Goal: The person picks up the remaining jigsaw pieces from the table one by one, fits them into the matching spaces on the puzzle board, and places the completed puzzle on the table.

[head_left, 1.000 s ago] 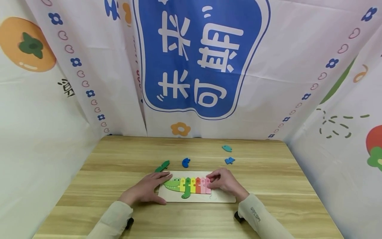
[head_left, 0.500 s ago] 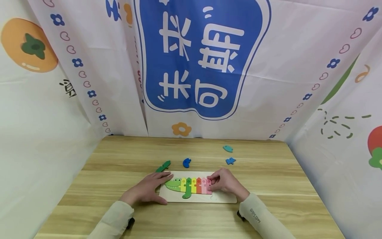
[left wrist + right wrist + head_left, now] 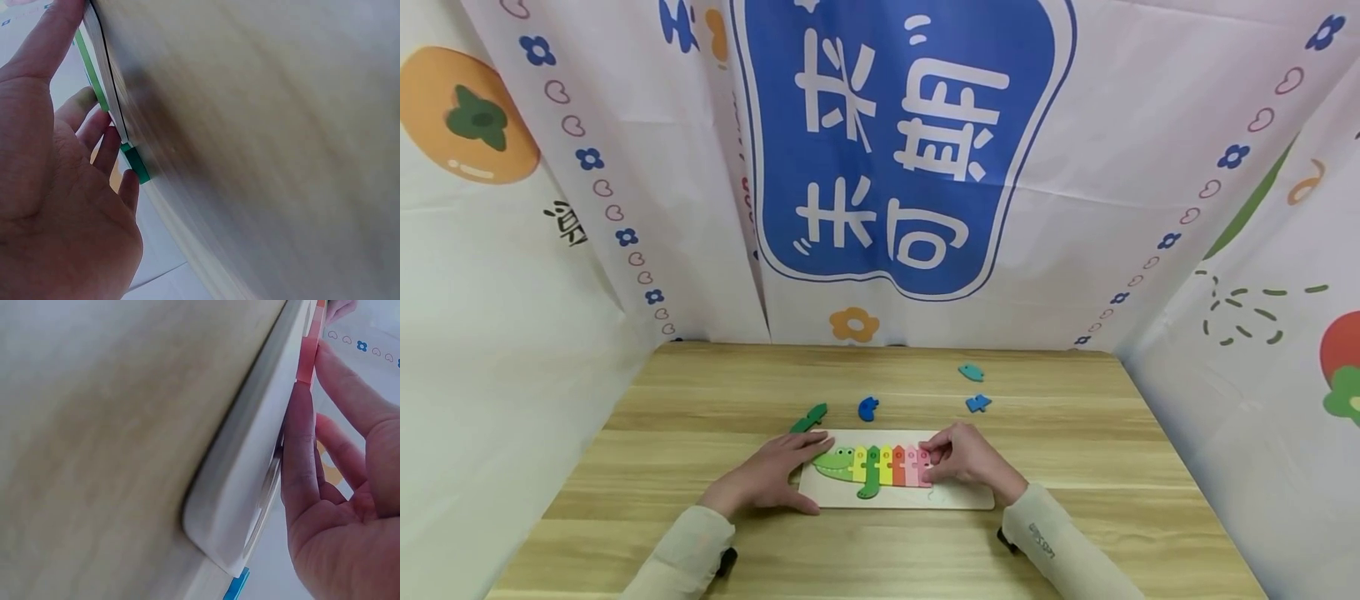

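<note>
A pale wooden puzzle board lies flat in the head view, bearing a crocodile with a green head and a row of coloured numbered strips. My left hand rests on the board's left end, fingers spread, thumb at the near edge. At the right end of the row, my right hand pinches the last pink puzzle piece between thumb and forefinger. In the right wrist view the fingertips touch that pink piece at the board. A faint printed outline shows on the bare wood beside it.
Behind the board on the wooden table lie a dark green piece, a curved blue piece, a lighter blue piece and a teal piece. A printed white curtain hangs around the table.
My right thumb has slid slightly lower along the pink puzzle piece. My left hand and the loose pieces stay where they were.
</note>
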{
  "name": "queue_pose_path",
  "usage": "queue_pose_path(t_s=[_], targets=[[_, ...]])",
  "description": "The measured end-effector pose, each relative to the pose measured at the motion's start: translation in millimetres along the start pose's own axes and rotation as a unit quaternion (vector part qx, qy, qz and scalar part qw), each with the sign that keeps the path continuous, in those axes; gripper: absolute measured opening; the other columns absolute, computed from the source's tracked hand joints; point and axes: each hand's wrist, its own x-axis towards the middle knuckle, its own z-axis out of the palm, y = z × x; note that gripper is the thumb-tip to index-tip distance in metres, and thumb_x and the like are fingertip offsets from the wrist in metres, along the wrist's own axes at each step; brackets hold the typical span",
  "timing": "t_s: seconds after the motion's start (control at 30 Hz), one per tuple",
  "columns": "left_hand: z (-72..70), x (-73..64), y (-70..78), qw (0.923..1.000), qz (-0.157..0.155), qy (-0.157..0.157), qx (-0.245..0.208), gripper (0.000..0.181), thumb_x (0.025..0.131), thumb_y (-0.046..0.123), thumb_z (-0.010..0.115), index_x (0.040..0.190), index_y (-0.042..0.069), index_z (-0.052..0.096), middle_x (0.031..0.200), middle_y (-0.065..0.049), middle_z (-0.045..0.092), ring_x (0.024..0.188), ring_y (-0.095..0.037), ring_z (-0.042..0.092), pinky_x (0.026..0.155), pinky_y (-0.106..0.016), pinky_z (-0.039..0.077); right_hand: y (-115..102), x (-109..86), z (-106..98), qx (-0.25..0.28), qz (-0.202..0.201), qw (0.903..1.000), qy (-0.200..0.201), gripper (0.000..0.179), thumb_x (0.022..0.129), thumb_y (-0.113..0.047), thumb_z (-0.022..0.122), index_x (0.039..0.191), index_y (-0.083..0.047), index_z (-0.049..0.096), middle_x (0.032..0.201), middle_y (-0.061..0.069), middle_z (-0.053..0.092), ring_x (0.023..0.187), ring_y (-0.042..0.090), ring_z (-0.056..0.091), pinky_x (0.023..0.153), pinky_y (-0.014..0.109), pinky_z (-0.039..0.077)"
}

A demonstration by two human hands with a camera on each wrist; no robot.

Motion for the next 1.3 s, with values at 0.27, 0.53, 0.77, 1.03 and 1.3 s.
queue_pose_path(t_s=[0.27, 0.53, 0.77, 1.03, 1.3], targets=[[-0.5, 1.4, -1.7, 1.0000, 0.004, 0.003, -0.001, 0.102, 0.079, 0.064, 0.081, 0.162, 0.025, 0.037, 0.170, -0.001, 0.030, 0.156, -0.043, 0.025, 0.120, -0.068, 0.025, -0.3, 0.5, -1.0, -0.003, -0.002, 1.0000, 0.001, 0.044, 0.074, -0.015, 0.095, 0.114, -0.006, 0.079, 0.082, -0.001, 0.069, 0.075, 0.015, 0.059, 0.063, 0.023, 0.051], [0.6, 0.6, -1.6, 1.0000, 0.001, 0.004, -0.005, 0.101, 0.079, 0.066, 0.081, 0.162, 0.026, 0.038, 0.170, -0.001, 0.030, 0.156, -0.042, 0.024, 0.121, -0.068, 0.025, 0.5, 1.4, -1.0, -0.001, -0.009, 1.0000, -0.005, 0.047, 0.074, -0.014, 0.094, 0.118, -0.005, 0.078, 0.082, 0.000, 0.068, 0.075, 0.015, 0.059, 0.063, 0.024, 0.051], [-1.2, -1.7, -1.0, 0.9999, 0.010, 0.007, -0.006, 0.102, 0.079, 0.064, 0.081, 0.162, 0.022, 0.038, 0.169, -0.004, 0.031, 0.155, -0.045, 0.025, 0.120, -0.069, 0.025, 0.9, 0.8, -1.4, -0.003, 0.001, 1.0000, -0.009, 0.051, 0.076, -0.018, 0.094, 0.122, -0.006, 0.076, 0.081, -0.001, 0.067, 0.073, 0.015, 0.059, 0.062, 0.024, 0.051], [-1.8, -1.5, 0.9, 0.9999, 0.011, 0.003, -0.005, 0.102, 0.080, 0.064, 0.080, 0.162, 0.021, 0.037, 0.169, -0.006, 0.031, 0.155, -0.045, 0.024, 0.120, -0.070, 0.024, 0.3, -3.6, -5.2, -0.004, 0.001, 1.0000, -0.008, 0.048, 0.083, -0.019, 0.088, 0.127, -0.004, 0.072, 0.083, -0.002, 0.069, 0.072, 0.013, 0.060, 0.062, 0.023, 0.051], [-0.7, -1.5, -0.6, 0.9999, 0.014, 0.004, -0.006, 0.102, 0.080, 0.065, 0.080, 0.162, 0.022, 0.037, 0.169, -0.006, 0.031, 0.155, -0.045, 0.024, 0.120, -0.070, 0.024, 2.1, -6.1, -9.1, 0.021, 0.035, 0.9990, 0.020, 0.043, 0.087, -0.015, 0.084, 0.127, -0.006, 0.071, 0.087, 0.001, 0.068, 0.072, 0.016, 0.062, 0.060, 0.024, 0.052]])
